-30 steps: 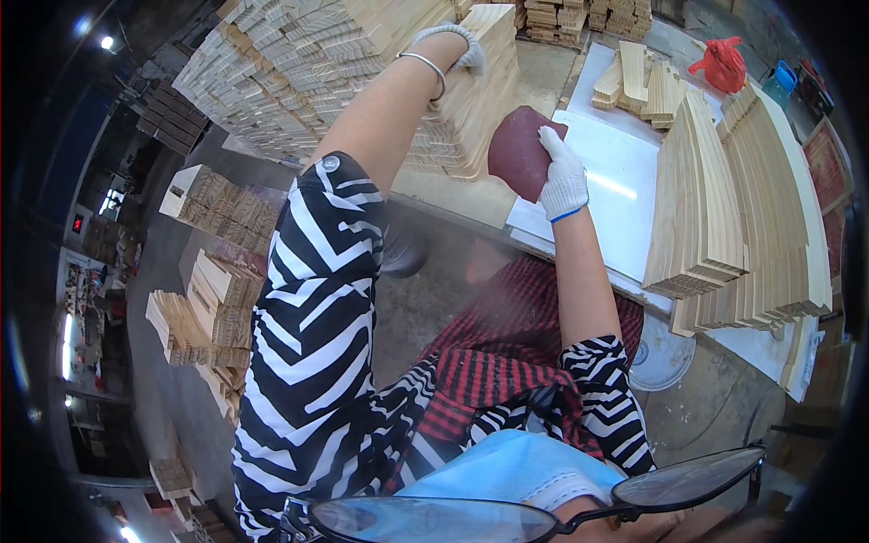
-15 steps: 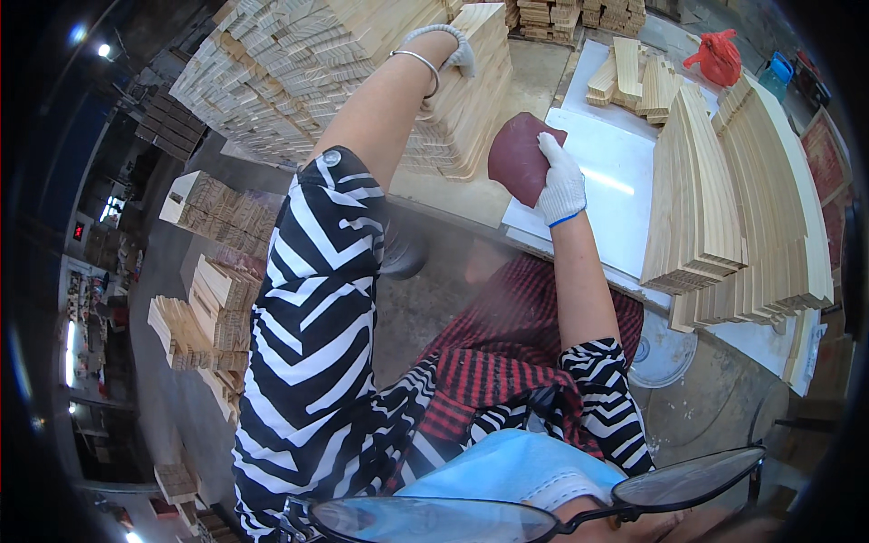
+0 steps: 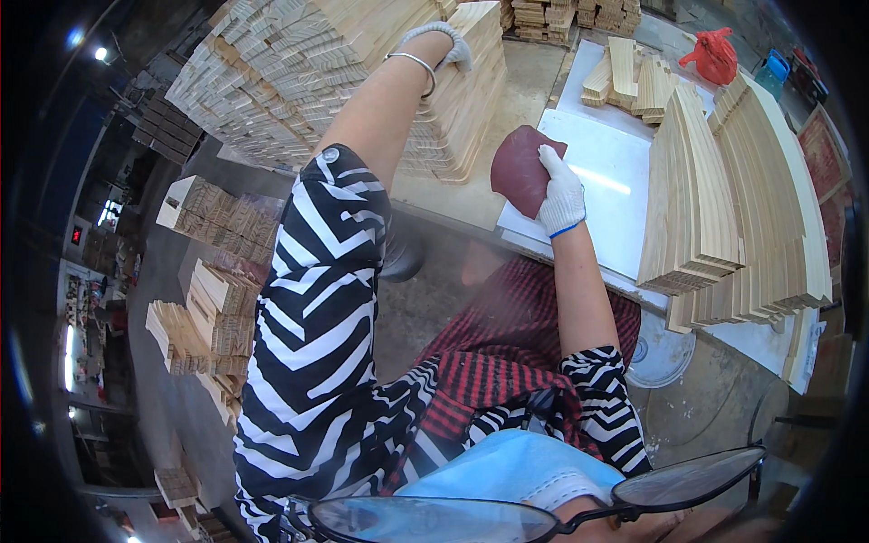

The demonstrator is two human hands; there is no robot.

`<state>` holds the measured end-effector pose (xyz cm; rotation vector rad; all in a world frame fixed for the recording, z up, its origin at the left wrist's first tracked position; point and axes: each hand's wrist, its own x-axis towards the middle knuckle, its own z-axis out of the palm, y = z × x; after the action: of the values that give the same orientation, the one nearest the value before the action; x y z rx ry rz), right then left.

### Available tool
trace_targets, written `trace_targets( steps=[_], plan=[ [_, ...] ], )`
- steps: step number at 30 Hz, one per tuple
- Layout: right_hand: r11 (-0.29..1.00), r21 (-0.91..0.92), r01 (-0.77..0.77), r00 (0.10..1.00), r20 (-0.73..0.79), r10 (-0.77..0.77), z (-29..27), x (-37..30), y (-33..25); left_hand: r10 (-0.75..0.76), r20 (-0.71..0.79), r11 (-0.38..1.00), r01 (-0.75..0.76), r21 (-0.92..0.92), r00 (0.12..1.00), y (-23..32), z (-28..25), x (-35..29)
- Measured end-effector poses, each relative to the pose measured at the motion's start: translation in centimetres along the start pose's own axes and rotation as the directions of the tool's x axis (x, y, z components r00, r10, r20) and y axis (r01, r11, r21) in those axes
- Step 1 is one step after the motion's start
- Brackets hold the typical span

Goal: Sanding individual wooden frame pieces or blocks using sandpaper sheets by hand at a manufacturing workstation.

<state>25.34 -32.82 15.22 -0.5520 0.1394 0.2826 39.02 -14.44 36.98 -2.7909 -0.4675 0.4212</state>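
My left hand point(image 3: 453, 47), in a white knit glove, reaches to the top of a tall stack of pale wooden boards point(image 3: 462, 118). It touches the boards near the stack's upper edge; its fingers are mostly hidden behind the wrist and glove. A dark red sheet of sandpaper point(image 3: 523, 172) is held in my gloved right hand point(image 3: 561, 195), the thumb pressed over its face. The sheet is bent and hangs above the edge of a white panel point(image 3: 606, 163) on the worktable, apart from the boards.
Curved rows of boards point(image 3: 697, 199) stand on the table's right side. Small wood pieces point(image 3: 634, 81) and a red plastic bag point(image 3: 713, 56) lie farther back. More wood stacks point(image 3: 222, 217) sit on the left. A round lid point(image 3: 661, 357) is below the table edge.
My right hand has shifted slightly toward me with the sandpaper, which has turned a little. My left hand stays at the board stack.
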Motion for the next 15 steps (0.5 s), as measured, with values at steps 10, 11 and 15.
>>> trace_targets(
  steps=[10, 11, 15],
  plan=[
    [1.000, -0.018, 0.018, 0.999, -0.038, -0.019, -1.5, 0.6, 0.7, 0.058, 0.021, 0.997, -0.057, -0.043, 0.998, -0.8, 0.1, -0.8],
    [1.000, -0.019, 0.017, 0.999, -0.036, -0.017, -1.5, 0.5, 0.6, 0.034, 0.006, 0.999, -0.034, -0.042, 0.999, -1.0, 0.3, -0.8],
    [0.998, -0.008, 0.055, 0.998, -0.037, -0.055, -1.2, -0.2, -0.6, 0.019, 0.020, 0.996, -0.018, -0.093, 1.000, -0.6, -0.2, -1.2]
  ],
)
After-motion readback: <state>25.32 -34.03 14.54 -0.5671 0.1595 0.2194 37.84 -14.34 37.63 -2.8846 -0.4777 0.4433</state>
